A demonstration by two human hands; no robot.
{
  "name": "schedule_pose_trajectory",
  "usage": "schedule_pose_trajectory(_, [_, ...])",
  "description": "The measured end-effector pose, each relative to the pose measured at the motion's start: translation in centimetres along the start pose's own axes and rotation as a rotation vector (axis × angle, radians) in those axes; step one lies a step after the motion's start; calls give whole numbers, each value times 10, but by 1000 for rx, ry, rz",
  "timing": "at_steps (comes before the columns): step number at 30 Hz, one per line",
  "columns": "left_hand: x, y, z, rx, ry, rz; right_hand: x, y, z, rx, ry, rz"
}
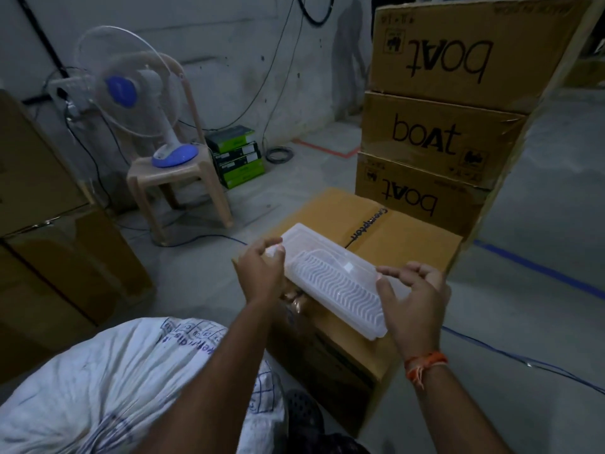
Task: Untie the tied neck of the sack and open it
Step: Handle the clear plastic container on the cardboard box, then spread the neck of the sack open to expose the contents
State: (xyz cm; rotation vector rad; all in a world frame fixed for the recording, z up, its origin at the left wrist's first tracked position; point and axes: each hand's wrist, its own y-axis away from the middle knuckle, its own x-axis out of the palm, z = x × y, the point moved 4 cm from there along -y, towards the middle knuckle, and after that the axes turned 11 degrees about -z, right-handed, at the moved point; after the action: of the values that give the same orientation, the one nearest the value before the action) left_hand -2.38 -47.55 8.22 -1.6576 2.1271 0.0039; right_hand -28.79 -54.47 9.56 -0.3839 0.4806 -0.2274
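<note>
Above a brown cardboard carton [376,231], both hands steady a long translucent white plastic tray with a ribbed insert [330,280]: left hand [262,273] clamped on its far end, right hand [415,299] with fingers spread, cradling the near end. Below, the white woven printed sack [108,375] lies untouched on the floor, its tied neck out of view.

Your sack [108,381] lies nearest you at the left, a carton [393,237] to its right with a tray [330,276] on top; stacked boxes [438,126] stand behind the carton.
</note>
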Motion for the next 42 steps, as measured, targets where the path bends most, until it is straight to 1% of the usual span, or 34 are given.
schedule_pose_trajectory(2, [-11, 25, 3, -24, 8, -18, 10, -10, 9, -112, 17, 144])
schedule_pose_trajectory(4, [-9, 43, 6, -90, 27, 23, 24, -28, 16, -181, 28, 334])
schedule_pose_trajectory(8, [2, 70, 0, -328, 63, 173, 47, -57, 21, -208, 84, 667])
schedule_pose_trajectory(10, [7, 78, -2, -365, 95, 211, 58, -62, 16, -222, 140, 772])
schedule_pose_trajectory(14, [10, 80, -4, -406, 126, 187, 72, -66, 7, -233, 157, 782])
schedule_pose_trajectory(17, [8, 78, -3, -378, 107, 180, 74, -64, 6, -229, 131, 774])
schedule_pose_trajectory(19, [7, 78, -6, -329, 98, 177, 73, -63, 7, -243, 147, 757])
schedule_pose_trajectory(22, [-8, 74, -7, -269, 77, 123, 64, -58, 17, -341, 196, 628])
schedule_pose_trajectory(24, [-35, 74, -4, -230, 73, 62, 56, -45, 29, -388, 112, 527])
schedule_pose_trajectory(26, [-72, 77, 8, -195, 37, 6, 50, -21, 43, -431, 4, 487])
schedule_pose_trajectory(27, [-93, 82, 16, -188, 13, -28, 49, -6, 50, -453, -49, 500])
schedule_pose_trajectory(29, [-139, 95, 37, -206, -4, -96, 51, 31, 66, -486, -154, 576])
schedule_pose_trajectory(33, [-230, 128, 79, -304, 9, -235, 78, 122, 91, -507, -257, 801])
schedule_pose_trajectory(37, [-314, 156, 110, -352, -9, -405, 93, 223, 120, -509, -401, 964])
schedule_pose_trajectory(39, [-349, 170, 115, -348, -30, -492, 94, 264, 134, -486, -460, 1025])
schedule_pose_trajectory(42, [-392, 190, 117, -278, -86, -644, 88, 309, 154, -478, -504, 1071])
